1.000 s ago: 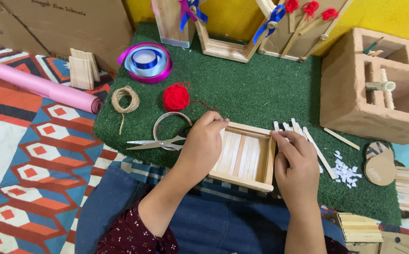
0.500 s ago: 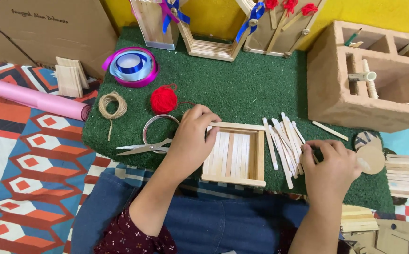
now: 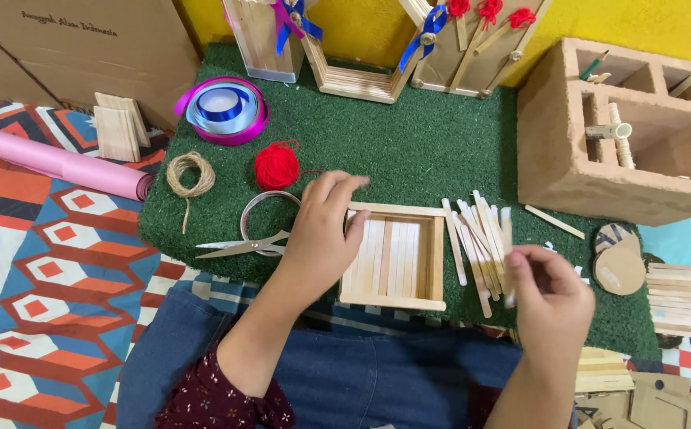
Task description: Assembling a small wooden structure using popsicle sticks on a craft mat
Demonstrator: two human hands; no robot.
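A square tray of pale wooden craft sticks point(image 3: 397, 256) lies on the green turf mat point(image 3: 409, 151). My left hand point(image 3: 320, 234) rests on the tray's left wall, fingers curled over its top left corner. To the right of the tray lies a loose pile of craft sticks point(image 3: 479, 238). My right hand point(image 3: 552, 298) hovers at the pile's right edge and pinches one upright craft stick point(image 3: 508, 254) between thumb and fingers.
Scissors point(image 3: 243, 245), a red yarn ball point(image 3: 276, 165), a twine coil point(image 3: 189, 175) and a blue and purple ribbon roll point(image 3: 221, 107) lie left of the tray. A hollow block point(image 3: 623, 131) stands at right. Stick frames point(image 3: 353, 48) line the back. A pink roll point(image 3: 51, 159) lies far left.
My right hand left the tray's right wall, swung out to the right, and now lifts one stick from the pile. The left hand stayed on the tray. The view shifted slightly.
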